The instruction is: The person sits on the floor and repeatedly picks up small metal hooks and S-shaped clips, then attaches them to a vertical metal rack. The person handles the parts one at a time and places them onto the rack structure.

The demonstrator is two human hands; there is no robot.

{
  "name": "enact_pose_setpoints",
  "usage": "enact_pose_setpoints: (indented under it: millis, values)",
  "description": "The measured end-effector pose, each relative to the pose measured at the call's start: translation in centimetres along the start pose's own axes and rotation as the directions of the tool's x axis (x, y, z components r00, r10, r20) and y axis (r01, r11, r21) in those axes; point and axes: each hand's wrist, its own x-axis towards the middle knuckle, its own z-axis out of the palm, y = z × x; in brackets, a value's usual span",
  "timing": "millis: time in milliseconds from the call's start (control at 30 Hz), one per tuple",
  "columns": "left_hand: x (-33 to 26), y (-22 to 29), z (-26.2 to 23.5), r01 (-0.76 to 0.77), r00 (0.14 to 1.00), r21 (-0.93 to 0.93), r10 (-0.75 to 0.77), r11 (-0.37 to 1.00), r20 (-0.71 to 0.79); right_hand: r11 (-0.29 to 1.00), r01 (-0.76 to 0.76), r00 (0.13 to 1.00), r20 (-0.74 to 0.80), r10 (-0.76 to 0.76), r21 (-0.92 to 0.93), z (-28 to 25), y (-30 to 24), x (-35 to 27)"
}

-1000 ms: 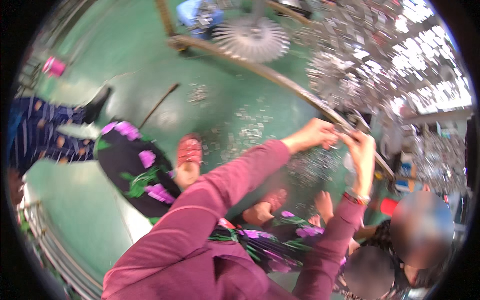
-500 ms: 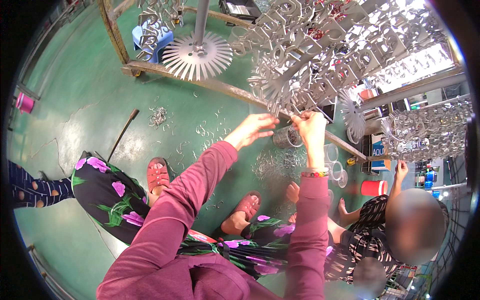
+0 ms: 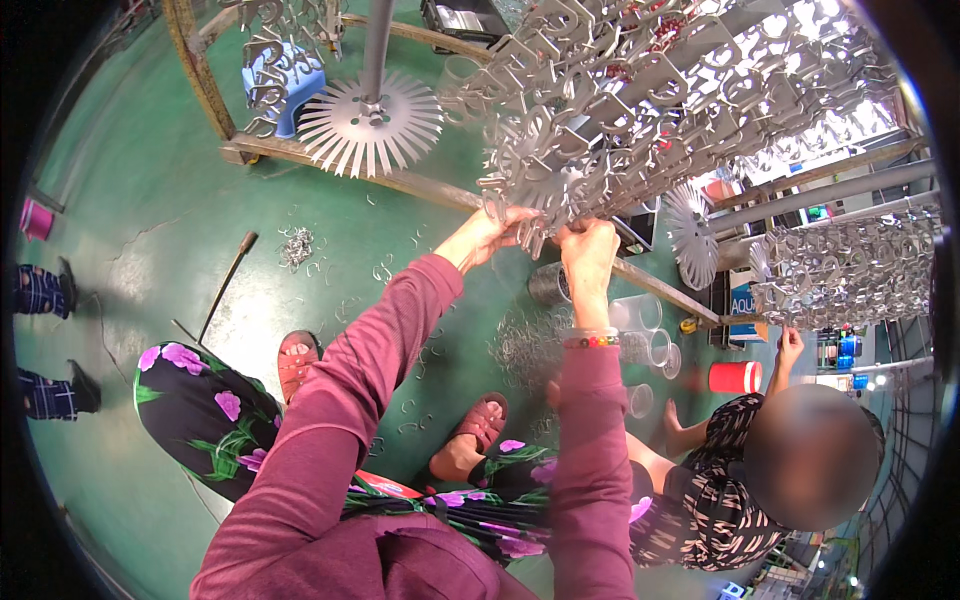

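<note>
A dense cluster of flat metal hooks (image 3: 600, 100) hangs above and in front of me, fanned out from slotted metal discs. My left hand (image 3: 485, 238) is at its lower edge, thumb and fingers around a dangling metal hook (image 3: 530, 238), with the fingertips partly hidden. Close beside it, my right hand (image 3: 588, 250) is closed in a pinch just under the hooks. What lies between its fingertips is too small to make out. Below the hands stands a clear tub of small metal pieces (image 3: 548, 284), with a loose pile of thin metal pieces (image 3: 520, 350) on the floor.
A bare slotted disc (image 3: 370, 118) on a pole hangs left of the cluster. The rusty frame rail (image 3: 420, 187) crosses beneath. Clear plastic cups (image 3: 640, 346) and a red container (image 3: 735, 377) are at right, near a seated co-worker (image 3: 740, 480). A stick (image 3: 228, 285) lies at left.
My left hand has moved in from open fingers onto the dangling hook. The right hand stays pinched by the cluster. The view has shifted slightly, and another person's legs at far left have moved apart.
</note>
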Motion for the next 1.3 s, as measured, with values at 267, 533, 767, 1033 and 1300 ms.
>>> enact_pose_setpoints:
  millis: [267, 533, 767, 1033, 1300]
  values:
    - [0.4, -0.7, -0.1, 0.043, 0.993, -0.018, -0.045, 0.999, -0.109, 0.999, 0.020, 0.999, -0.025, -0.021, -0.034, 0.7, 0.8, 0.1]
    - [-0.4, -1.4, 1.0, -0.036, 0.995, -0.095, 0.027, 0.995, -0.093, 1.000, -0.016, 0.998, -0.069, 0.015, -0.009, 0.7, 1.4, -0.8]
    - [-1.5, -0.5, 2.2, -0.004, 0.988, -0.169, -0.022, 0.986, -0.152, 0.995, -0.097, 0.994, -0.044, 0.096, -0.017, -0.2, -1.0, -1.7]
    - [-2.5, -0.1, 1.5, 0.026, 0.995, -0.181, -0.042, 0.983, -0.090, 0.985, -0.042, 0.998, -0.056, 0.033, -0.166, -0.3, -2.4, -2.2]
    - [-3.3, 0.0, 2.9, -0.041, 0.985, -0.116, 0.021, 0.992, -0.174, 0.962, -0.190, 0.977, -0.059, 0.205, 0.195, 0.4, -1.1, -3.0]
